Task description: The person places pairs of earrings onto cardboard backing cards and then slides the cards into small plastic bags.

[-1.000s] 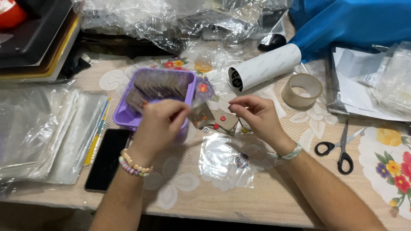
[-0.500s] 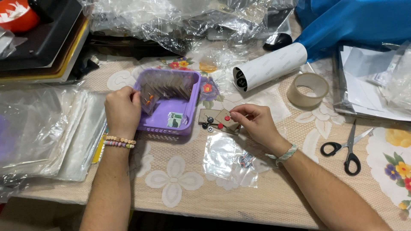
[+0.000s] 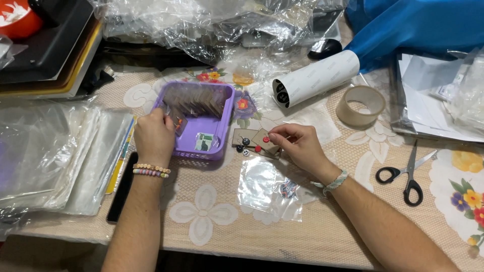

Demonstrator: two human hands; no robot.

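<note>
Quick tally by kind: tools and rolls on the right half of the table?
Black-handled scissors: 1
Clear tape roll: 1
White paper roll: 1
Total: 3

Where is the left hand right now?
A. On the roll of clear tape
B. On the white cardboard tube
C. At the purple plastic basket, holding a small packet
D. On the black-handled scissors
C: the left hand sits at the near left corner of the purple plastic basket, pinching a small clear packet, while the scissors, tape roll and white tube lie untouched to the right.
</note>
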